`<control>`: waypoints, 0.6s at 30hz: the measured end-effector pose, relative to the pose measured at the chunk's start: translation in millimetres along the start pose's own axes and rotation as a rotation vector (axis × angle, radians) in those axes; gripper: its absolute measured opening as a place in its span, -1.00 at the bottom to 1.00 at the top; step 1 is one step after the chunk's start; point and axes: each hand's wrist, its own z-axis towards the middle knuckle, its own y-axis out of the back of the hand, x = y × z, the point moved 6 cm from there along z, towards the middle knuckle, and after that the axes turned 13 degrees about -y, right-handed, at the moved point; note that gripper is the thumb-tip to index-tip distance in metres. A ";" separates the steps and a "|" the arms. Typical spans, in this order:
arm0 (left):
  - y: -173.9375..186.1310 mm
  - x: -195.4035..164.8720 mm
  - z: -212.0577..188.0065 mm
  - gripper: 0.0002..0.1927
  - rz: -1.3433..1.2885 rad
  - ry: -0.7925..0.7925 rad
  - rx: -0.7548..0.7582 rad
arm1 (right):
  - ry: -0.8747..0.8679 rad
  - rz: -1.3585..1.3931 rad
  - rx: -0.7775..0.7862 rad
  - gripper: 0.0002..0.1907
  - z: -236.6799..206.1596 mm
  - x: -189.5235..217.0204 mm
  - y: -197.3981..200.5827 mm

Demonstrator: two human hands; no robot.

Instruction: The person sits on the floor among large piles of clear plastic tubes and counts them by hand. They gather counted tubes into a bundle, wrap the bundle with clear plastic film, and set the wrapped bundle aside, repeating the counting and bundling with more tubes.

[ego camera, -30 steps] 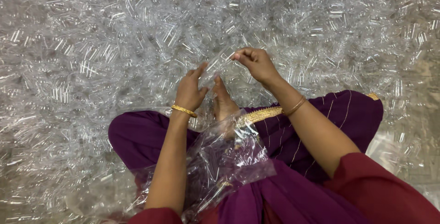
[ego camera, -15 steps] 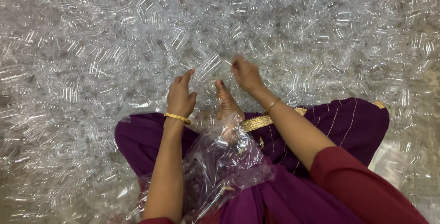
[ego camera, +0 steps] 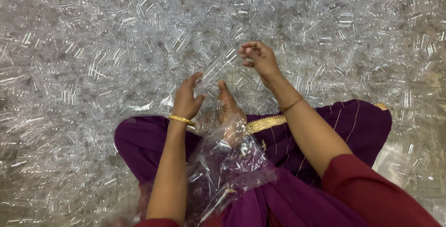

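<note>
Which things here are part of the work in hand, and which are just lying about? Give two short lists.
In use:
- left hand and right hand
- clear plastic piece held between them
- clear plastic bag in the lap

Lying about:
- heap of clear plastic pieces covering the floor
- bare foot
- gold bangle
- purple garment

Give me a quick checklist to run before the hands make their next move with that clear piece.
1. Right hand pinches the clear plastic piece at its upper end: ok.
2. Left hand on its lower end: touching, firmness of grip cannot tell.
3. Piece lifted off the heap of clear plastic pieces: ok.
4. Clear bag on the lap: ok; mouth open: cannot tell.
5. Bare foot clear of the piece: cannot tell.
</note>
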 end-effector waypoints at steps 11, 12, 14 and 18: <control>1.1 4.6 -1.8 -0.28 0.155 0.135 0.067 | 0.159 -0.424 -0.231 -0.76 3.4 -2.0 37.4; -1.6 4.5 -0.2 -0.29 0.167 0.158 0.089 | 0.103 -0.294 -0.114 -0.78 2.3 -2.6 39.6; -6.1 -0.7 3.5 -0.28 0.145 0.117 0.124 | 0.052 -0.239 0.102 -0.79 -1.9 -3.2 40.2; -4.8 -13.9 8.7 -0.25 0.007 -0.045 0.136 | 0.013 -0.117 0.322 -0.79 3.0 -11.7 37.0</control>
